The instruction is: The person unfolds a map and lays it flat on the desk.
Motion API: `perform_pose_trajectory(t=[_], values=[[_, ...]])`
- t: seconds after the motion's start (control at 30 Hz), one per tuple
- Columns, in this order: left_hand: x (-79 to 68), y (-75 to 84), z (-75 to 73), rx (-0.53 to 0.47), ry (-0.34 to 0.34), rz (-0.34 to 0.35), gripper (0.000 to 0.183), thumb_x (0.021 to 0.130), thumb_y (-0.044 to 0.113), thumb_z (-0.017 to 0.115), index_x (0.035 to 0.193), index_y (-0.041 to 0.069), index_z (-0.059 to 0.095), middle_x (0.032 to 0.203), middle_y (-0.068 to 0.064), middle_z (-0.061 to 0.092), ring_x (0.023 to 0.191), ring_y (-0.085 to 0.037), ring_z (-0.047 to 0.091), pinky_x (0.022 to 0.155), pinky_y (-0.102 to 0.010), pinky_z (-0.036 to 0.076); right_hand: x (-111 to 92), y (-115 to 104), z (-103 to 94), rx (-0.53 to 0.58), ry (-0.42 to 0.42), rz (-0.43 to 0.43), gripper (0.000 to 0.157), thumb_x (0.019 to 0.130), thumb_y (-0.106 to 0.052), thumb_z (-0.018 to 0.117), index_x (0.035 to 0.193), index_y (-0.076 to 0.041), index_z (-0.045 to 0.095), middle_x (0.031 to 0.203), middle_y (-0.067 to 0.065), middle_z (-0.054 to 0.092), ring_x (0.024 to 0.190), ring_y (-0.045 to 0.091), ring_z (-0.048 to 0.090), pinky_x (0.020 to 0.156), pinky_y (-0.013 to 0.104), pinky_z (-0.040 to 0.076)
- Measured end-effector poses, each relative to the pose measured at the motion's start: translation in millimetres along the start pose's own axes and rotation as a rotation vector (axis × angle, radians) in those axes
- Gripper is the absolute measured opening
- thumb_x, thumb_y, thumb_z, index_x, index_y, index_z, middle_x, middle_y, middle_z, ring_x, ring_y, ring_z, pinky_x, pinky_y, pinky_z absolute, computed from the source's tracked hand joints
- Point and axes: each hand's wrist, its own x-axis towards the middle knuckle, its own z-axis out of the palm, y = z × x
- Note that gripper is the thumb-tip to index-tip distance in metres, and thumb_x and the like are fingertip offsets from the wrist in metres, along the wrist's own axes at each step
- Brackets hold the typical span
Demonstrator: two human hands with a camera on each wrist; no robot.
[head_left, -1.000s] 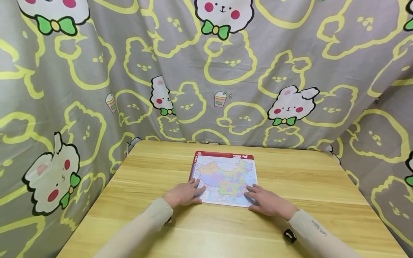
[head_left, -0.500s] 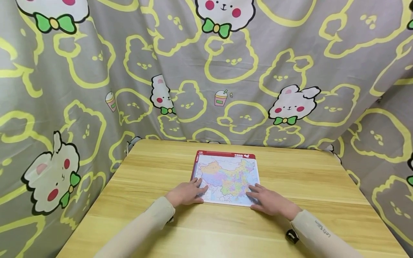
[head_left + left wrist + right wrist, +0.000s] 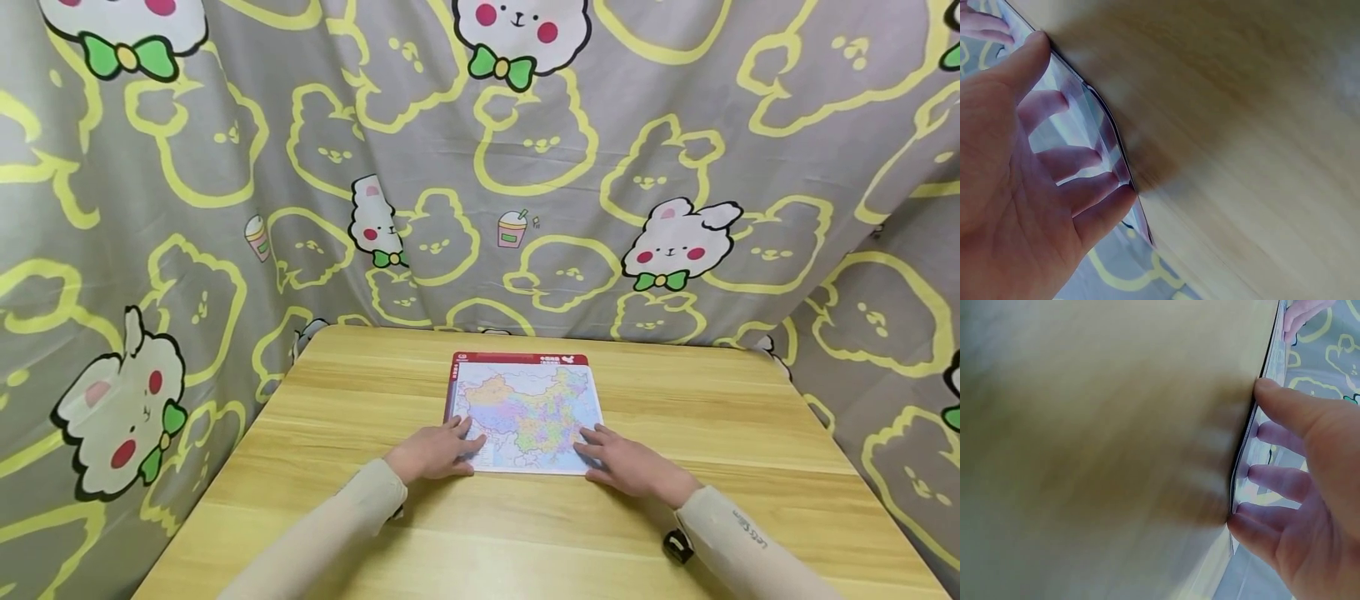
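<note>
A flat, glossy sheet printed with a coloured map of China [image 3: 525,408], with a red band along its far edge, lies on the wooden table [image 3: 495,533]. At its near left corner rests my left hand [image 3: 427,452], fingers spread on the surface and thumb at the near edge. My right hand [image 3: 637,468] touches the near right corner in the same way. From the left wrist view, the palm of the left hand [image 3: 1022,187] shows with its fingertips along the sheet's border. Close up, the right hand [image 3: 1316,481] has thumb and little finger at the sheet's dark edge.
A grey curtain [image 3: 435,150] with yellow bear outlines and white rabbits hangs behind the table and at both sides. A dark wrist device [image 3: 678,547] sits under the right sleeve.
The map sheet has turned slightly and shifted a little to the right, so its near edge now lies more level. Both hands have moved slightly right with it, keeping contact at the corners.
</note>
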Motion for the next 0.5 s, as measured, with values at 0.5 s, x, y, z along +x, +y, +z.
perform_pose_trajectory(t=[0.5], values=[[-3.0,15.2,-0.6,-0.011,-0.039,0.010,0.056,0.094,0.049,0.049,0.146,0.030,0.038,0.151,-0.012,0.029,0.138,-0.032,0.028,0.103,-0.043,0.036,-0.6,12.9,-0.4,0.004,0.033,-0.005,0.046,0.093,-0.026,0.060,0.130,0.001,0.055,0.138,0.027,0.043,0.125,0.051,0.037,0.097,0.059,0.035]])
